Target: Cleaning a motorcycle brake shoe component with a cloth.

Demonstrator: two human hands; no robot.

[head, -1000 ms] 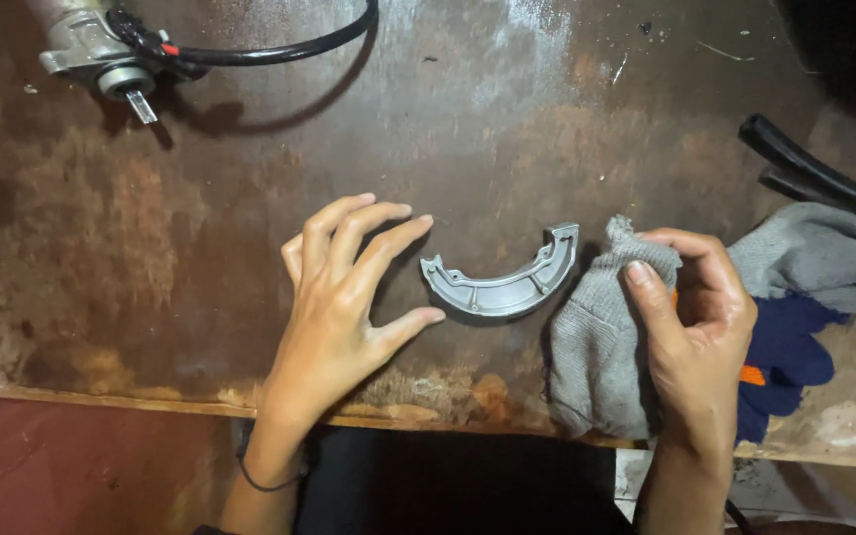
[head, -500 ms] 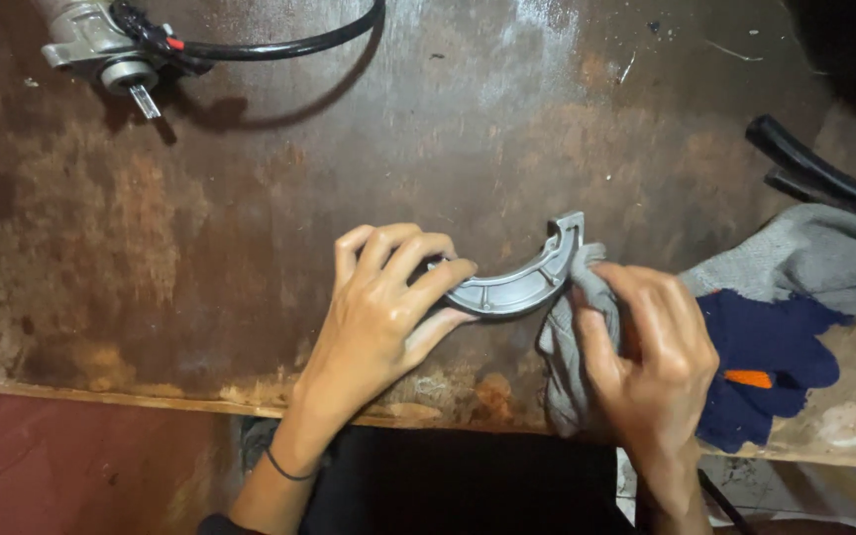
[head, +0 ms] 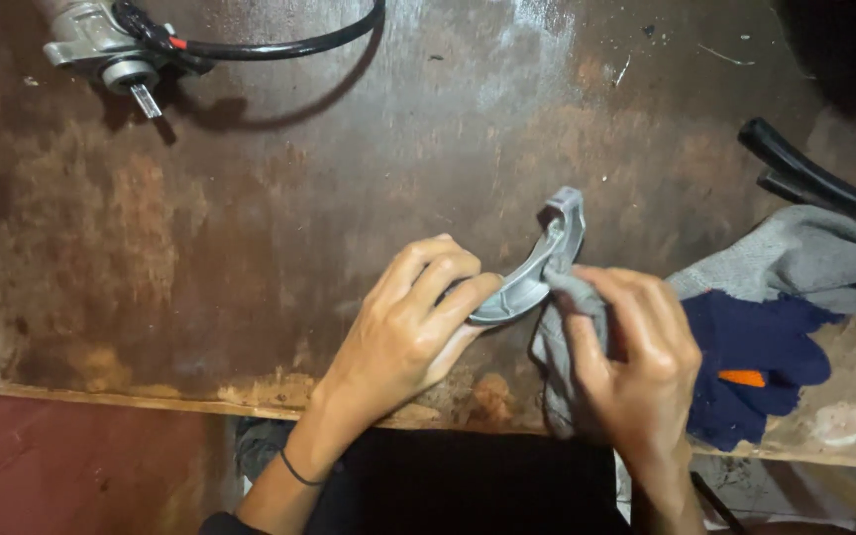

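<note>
Curved grey metal shoe (head: 537, 266), a half-ring casting, is lifted just above the rusty brown desk (head: 250, 248), near its front edge. The left hand (head: 403, 332) has its grip clenched on the lower end, fingers wrapped over the top and thumb beneath. The right hand (head: 636, 362) grasps a bunched grey rag (head: 559, 342) and presses it against the shoe's middle, so both hands are closed on something. Just right of them lies a pile of grey and dark blue gloves (head: 775, 327), with black-handled pliers (head: 814, 183) beyond and a metal part with a black cable (head: 116, 50) well apart at the far left. With only one end held, a hard push from the rag could twist the shoe out of the fingers and drop it off the desk edge.
</note>
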